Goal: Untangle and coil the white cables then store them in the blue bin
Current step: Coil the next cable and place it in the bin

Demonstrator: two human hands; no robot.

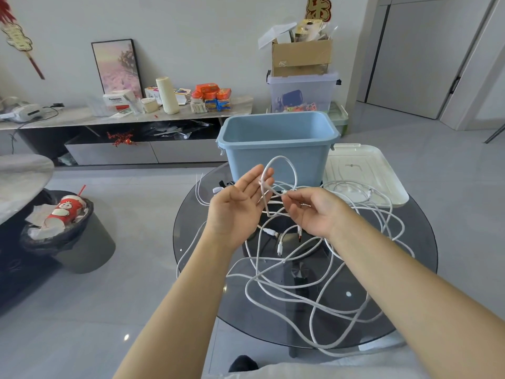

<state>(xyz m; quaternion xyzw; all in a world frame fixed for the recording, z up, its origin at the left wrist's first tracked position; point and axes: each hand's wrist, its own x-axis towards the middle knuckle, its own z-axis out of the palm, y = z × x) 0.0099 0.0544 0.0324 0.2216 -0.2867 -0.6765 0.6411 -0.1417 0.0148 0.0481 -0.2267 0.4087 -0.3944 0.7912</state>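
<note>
Your right hand pinches 1 white cable; its loop drapes over your flat, released left hand. Remaining tangle below; blue bin beyond.

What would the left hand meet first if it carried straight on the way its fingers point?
The left hand, open with fingers aimed up and away, would probably first meet the white cable loop draped over its fingertips, then the light blue plastic bin behind. Depth is unclear.

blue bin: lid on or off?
Off. The bin is open-topped; a white lid lies flat on the table beside it.
</note>
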